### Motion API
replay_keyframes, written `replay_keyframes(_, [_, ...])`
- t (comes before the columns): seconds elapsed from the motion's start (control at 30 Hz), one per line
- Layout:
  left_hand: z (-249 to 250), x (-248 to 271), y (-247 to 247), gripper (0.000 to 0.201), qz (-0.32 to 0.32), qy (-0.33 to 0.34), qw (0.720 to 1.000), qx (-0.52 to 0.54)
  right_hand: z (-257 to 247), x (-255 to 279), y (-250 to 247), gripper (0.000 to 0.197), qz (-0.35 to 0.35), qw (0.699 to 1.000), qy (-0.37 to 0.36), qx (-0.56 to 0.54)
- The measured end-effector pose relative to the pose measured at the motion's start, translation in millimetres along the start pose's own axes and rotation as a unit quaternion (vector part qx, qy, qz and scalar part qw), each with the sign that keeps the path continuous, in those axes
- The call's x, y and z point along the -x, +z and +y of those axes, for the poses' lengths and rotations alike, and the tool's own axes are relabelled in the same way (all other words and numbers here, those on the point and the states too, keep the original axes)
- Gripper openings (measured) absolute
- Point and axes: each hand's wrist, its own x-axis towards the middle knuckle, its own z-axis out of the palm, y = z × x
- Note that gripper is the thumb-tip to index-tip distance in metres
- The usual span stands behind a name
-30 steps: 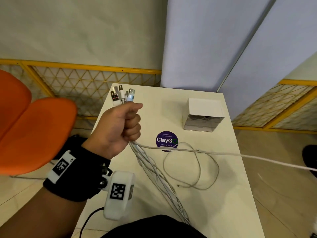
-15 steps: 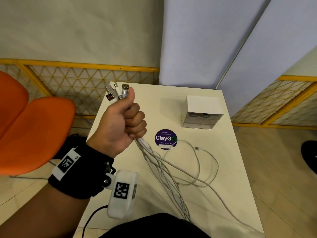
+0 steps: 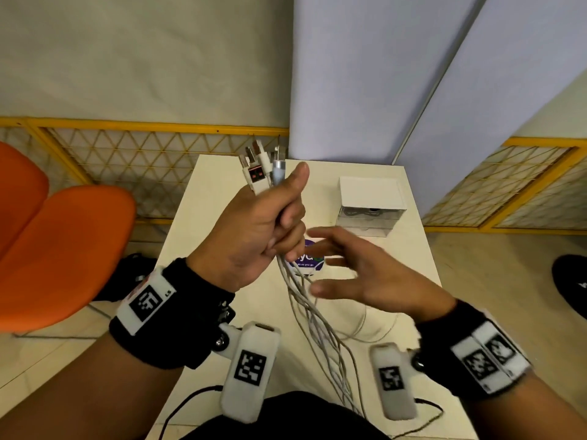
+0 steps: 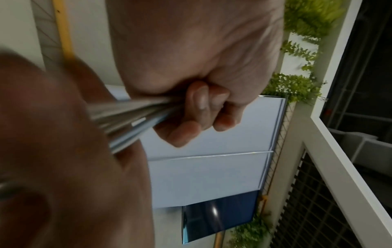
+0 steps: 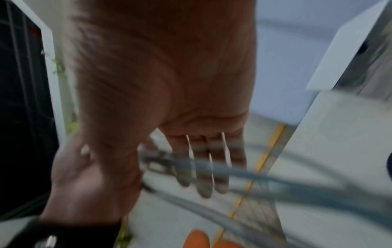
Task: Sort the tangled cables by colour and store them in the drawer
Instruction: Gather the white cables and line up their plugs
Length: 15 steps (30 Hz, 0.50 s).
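My left hand (image 3: 270, 223) grips a bundle of white cables (image 3: 311, 319) in a fist, held up over the white table (image 3: 422, 265). Their USB plugs (image 3: 262, 171) stick up above my thumb, and the cords hang down toward my lap. The left wrist view shows my fingers (image 4: 203, 114) curled round the cable bundle (image 4: 127, 115). My right hand (image 3: 346, 268) hovers just right of the hanging cords with fingers spread, holding nothing. In the right wrist view the straight fingers (image 5: 203, 164) lie behind the blurred cords (image 5: 265, 177). A small clear drawer box (image 3: 370, 211) with a white top stands at the table's far right.
A purple round sticker (image 3: 313, 262) lies on the table, partly behind my hands. More white cable loops (image 3: 374, 331) lie on the table under my right wrist. An orange chair (image 3: 63, 249) stands to the left. Yellow mesh fencing (image 3: 152, 163) and grey panels (image 3: 365, 74) are behind.
My left hand lifted the bundle higher and nearer my head. My right hand came into view from the right and reached toward the hanging cords. The long cable it had pulled out has gone slack.
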Motion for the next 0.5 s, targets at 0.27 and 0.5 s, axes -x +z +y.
replay_keyframes(0.27, [16, 17, 1, 0.067, -0.019, 0.108, 0.994, -0.003, 13, -17, 49, 0.043, 0.007, 0.998, 0.061, 0.008])
replay_keyframes(0.5, [17, 21, -2, 0.062, -0.054, 0.126, 0.991, -0.008, 138, 72, 35, 0.035, 0.057, 0.964, 0.252, -0.065])
